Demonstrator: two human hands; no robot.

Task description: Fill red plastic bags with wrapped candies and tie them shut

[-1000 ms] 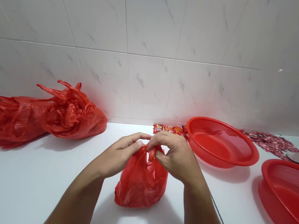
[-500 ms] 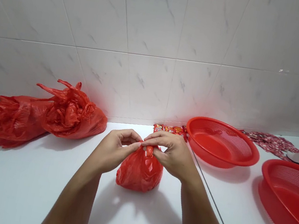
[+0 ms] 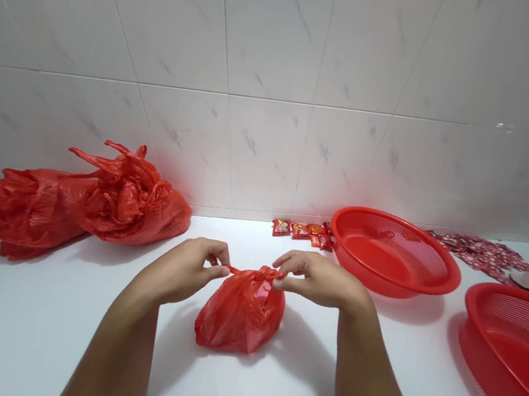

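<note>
In the head view, take the colander by the wall (image 3: 373,277) as the mark. The small red bag (image 3: 238,321) rests on the white table (image 3: 68,341), left of that colander and nearer the person. The hands, together over the bag's neck half a second ago, are now spread to either side of it. The left hand (image 3: 184,270) pinches one twisted end between thumb and finger; the right hand (image 3: 319,279), closer to the colander, pinches the other. The neck is now gathered into a bunch, which suggests a knot being drawn snug, though how firm it is I cannot tell. Small red packets (image 3: 300,231) lie just left of the colander, and two larger red bags (image 3: 150,216) sit well to its left, unmoved.
</note>
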